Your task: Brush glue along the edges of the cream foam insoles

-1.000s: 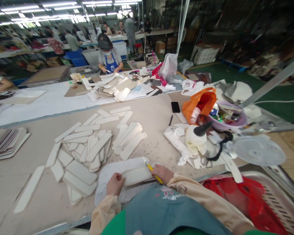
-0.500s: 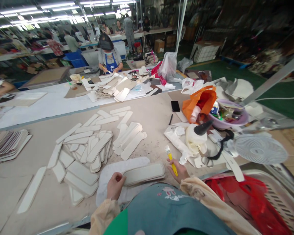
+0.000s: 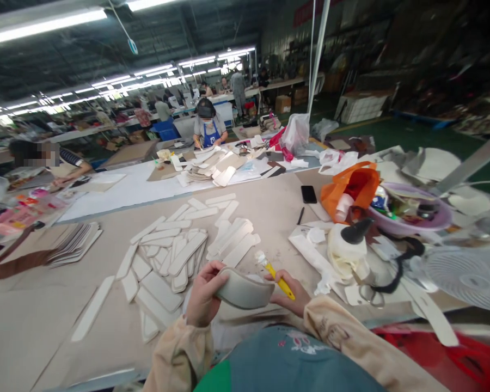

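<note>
My left hand (image 3: pixel 203 298) pinches one end of a pale grey rounded strip (image 3: pixel 245 291), lifted off the table and bowed downward in the middle. At the strip's other end, the fingers of my right hand (image 3: pixel 294 294) touch it. That same hand also grips a yellow-handled brush (image 3: pixel 278 279), whose white-coated bristles point up and away from me. Whether the lifted strip is one layer or several, I cannot tell. Beyond my left hand lies a loose pile of similar strips (image 3: pixel 183 255). A fanned group of strips (image 3: pixel 233 240) sits just past the lifted one.
On the right are a white container with a dark spout (image 3: pixel 347 245), an orange bag (image 3: pixel 351 185), a purple basin (image 3: pixel 441 220) and a fan (image 3: pixel 469 280). A phone (image 3: pixel 308 194) lies farther back. Stacked panels (image 3: pixel 75 242) are at left. A co-worker (image 3: pixel 209 130) sits across the table.
The strip has come up off the table and is now bent between both hands. My right hand with the brush has moved left to its end. The view has tilted up and shifted left.
</note>
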### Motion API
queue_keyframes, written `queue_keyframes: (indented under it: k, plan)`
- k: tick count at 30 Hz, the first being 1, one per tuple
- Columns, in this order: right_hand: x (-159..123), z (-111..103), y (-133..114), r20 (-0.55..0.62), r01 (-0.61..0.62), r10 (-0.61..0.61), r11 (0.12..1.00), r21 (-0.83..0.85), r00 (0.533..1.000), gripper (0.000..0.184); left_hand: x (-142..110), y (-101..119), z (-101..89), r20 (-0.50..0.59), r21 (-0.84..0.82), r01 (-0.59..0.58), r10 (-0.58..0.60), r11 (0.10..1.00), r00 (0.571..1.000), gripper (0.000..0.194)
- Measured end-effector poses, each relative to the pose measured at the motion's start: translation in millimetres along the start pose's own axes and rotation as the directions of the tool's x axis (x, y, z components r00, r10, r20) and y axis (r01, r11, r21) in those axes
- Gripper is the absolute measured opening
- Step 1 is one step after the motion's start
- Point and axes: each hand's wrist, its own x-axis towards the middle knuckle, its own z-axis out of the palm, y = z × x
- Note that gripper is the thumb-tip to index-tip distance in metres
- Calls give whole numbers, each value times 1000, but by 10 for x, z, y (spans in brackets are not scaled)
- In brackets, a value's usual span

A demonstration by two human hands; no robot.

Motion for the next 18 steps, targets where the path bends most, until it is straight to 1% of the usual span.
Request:
queue_keyframes:
  k: [1,3,5,7,9,11,12,15,18]
  plan:
    - [11,12,-38,29,-15,14,999,36,999,41,0,81,19,-6,-19,-3,3,1000,1000,28]
    - [21,45,-102,50,-60,54,990,125,997,42,30,215,27,-44,-38,-27,25,999,999,28]
    - [19,95,-155,18,-118,117,968,219,993,45,96,295,12,-118,-60,-69,62,996,991,27]
    - [4,149,-203,-58,-151,176,943,296,983,46,177,306,-4,-199,-118,-114,89,986,976,25]
    - [-24,192,-245,-117,-157,209,925,345,971,45,241,240,-6,-290,-220,-146,78,965,954,22]
    - [-65,212,-272,-159,-156,226,919,361,961,44,258,106,11,-353,-322,-136,15,937,935,16]
    - [-89,212,-278,-171,-158,231,920,358,958,43,249,22,28,-367,-361,-121,-22,925,930,15]
    - [-165,177,-264,-184,-165,240,923,348,953,41,182,-236,98,-344,-416,-65,-91,907,935,13]
    - [-228,123,-246,-170,-179,245,927,331,955,40,123,-410,166,-315,-444,-59,-94,894,945,15]
